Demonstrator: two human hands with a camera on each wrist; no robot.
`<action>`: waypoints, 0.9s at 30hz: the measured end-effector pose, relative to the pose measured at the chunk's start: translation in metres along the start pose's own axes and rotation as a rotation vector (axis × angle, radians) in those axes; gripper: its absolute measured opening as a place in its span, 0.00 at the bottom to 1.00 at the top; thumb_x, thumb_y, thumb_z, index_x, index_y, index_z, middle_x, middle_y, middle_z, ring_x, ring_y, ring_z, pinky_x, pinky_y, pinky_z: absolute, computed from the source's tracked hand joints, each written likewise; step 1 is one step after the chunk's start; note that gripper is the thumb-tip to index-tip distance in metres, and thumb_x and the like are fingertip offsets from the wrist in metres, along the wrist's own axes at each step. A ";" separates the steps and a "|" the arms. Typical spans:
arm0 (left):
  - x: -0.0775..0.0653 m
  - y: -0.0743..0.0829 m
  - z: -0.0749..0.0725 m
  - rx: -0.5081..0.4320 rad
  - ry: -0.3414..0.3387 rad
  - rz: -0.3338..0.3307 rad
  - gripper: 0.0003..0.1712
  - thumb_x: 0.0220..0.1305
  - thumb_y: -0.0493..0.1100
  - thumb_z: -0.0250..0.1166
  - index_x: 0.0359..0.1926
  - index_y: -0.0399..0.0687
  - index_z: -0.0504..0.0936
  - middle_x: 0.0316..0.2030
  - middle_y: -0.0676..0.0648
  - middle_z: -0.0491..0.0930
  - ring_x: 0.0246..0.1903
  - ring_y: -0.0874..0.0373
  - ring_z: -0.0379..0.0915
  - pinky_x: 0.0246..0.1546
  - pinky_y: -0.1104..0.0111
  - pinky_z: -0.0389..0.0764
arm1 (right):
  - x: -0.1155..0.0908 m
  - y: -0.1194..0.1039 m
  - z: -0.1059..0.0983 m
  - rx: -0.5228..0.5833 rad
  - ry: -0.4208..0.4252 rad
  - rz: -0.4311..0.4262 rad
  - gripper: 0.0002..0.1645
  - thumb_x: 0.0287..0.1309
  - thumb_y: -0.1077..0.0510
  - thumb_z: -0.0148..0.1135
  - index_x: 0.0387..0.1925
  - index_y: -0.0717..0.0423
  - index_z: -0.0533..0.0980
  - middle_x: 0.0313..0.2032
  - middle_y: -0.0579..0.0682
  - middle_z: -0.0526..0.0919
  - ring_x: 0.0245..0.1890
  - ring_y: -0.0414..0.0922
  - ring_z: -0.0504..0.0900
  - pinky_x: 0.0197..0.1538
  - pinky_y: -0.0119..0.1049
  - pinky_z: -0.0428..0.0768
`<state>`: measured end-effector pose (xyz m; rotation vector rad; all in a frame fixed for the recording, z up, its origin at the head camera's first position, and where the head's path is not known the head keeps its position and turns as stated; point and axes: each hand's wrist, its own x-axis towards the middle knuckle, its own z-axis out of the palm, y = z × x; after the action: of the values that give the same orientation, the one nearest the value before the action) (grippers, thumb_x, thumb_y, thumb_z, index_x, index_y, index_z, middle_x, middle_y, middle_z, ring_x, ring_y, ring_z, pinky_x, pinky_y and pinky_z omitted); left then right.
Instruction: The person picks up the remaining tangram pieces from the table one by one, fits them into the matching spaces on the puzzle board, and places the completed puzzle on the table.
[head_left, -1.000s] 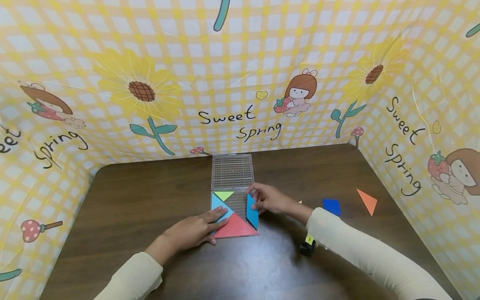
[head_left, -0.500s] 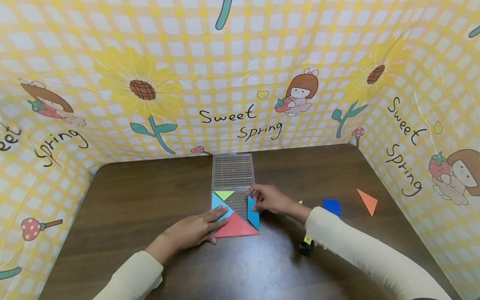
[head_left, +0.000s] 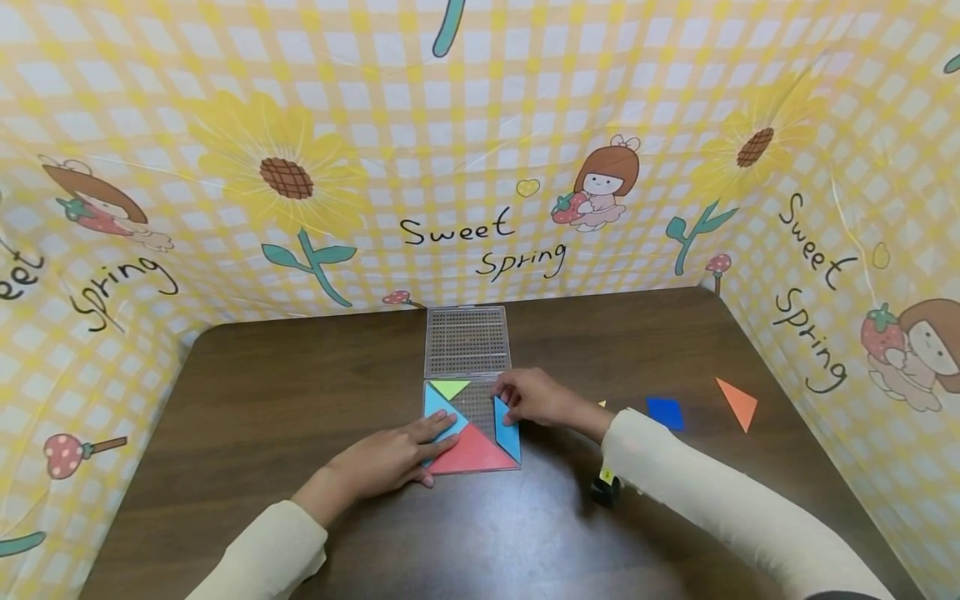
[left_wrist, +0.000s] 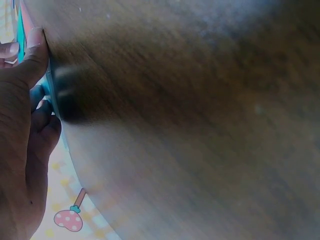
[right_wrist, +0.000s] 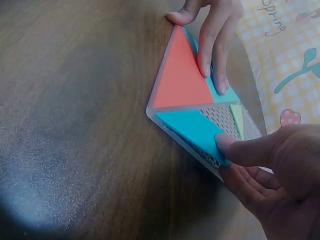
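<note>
A clear plastic tangram case lies open, its near half (head_left: 470, 473) holding flat pieces. My left hand (head_left: 386, 458) rests with extended fingers on the large light blue triangle (head_left: 437, 406) and the large red triangle (head_left: 480, 454); its thumb is at the case's near edge. Between thumb and fingers, my right hand (head_left: 536, 396) pinches the far end of a blue parallelogram (right_wrist: 192, 127) at the right side of the case. The parallelogram's other end lies by the red triangle's corner. A small green triangle (head_left: 450, 388) sits at the far left of this half.
The meshed lid (head_left: 467, 342) lies folded back behind. To the right on the wooden table are a blue square (head_left: 666, 413), an orange triangle (head_left: 738, 404) and a yellow tip (head_left: 602, 404) mostly hidden behind the right arm. Patterned cloth (head_left: 465, 167) walls the table's back and sides.
The parallelogram has shifted slightly toward the red triangle, and the dark gap at its near end has narrowed. The right hand still pinches it; the left hand stays on the pieces.
</note>
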<state>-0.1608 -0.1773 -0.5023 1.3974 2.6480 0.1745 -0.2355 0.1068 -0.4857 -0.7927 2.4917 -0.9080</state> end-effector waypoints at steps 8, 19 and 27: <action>0.000 0.000 -0.001 -0.005 0.008 -0.001 0.37 0.66 0.60 0.56 0.72 0.53 0.61 0.74 0.46 0.52 0.73 0.51 0.51 0.55 0.62 0.77 | 0.007 0.000 0.001 -0.028 -0.032 -0.018 0.20 0.49 0.63 0.73 0.44 0.59 0.77 0.33 0.51 0.80 0.32 0.40 0.76 0.39 0.31 0.78; 0.001 0.000 -0.002 0.006 0.014 0.005 0.37 0.66 0.60 0.57 0.72 0.53 0.62 0.74 0.46 0.53 0.72 0.51 0.52 0.55 0.62 0.78 | 0.008 -0.001 0.001 -0.049 -0.070 -0.059 0.22 0.52 0.64 0.70 0.50 0.58 0.78 0.36 0.53 0.80 0.35 0.44 0.77 0.41 0.33 0.79; 0.000 -0.001 0.000 -0.005 0.017 0.006 0.37 0.66 0.61 0.57 0.71 0.53 0.62 0.74 0.46 0.54 0.72 0.51 0.52 0.56 0.62 0.77 | 0.010 -0.003 0.002 -0.094 -0.053 -0.068 0.19 0.51 0.65 0.71 0.47 0.58 0.78 0.35 0.53 0.79 0.35 0.45 0.76 0.39 0.32 0.78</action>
<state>-0.1618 -0.1777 -0.5028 1.4093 2.6552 0.1952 -0.2411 0.0981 -0.4862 -0.9256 2.4900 -0.7864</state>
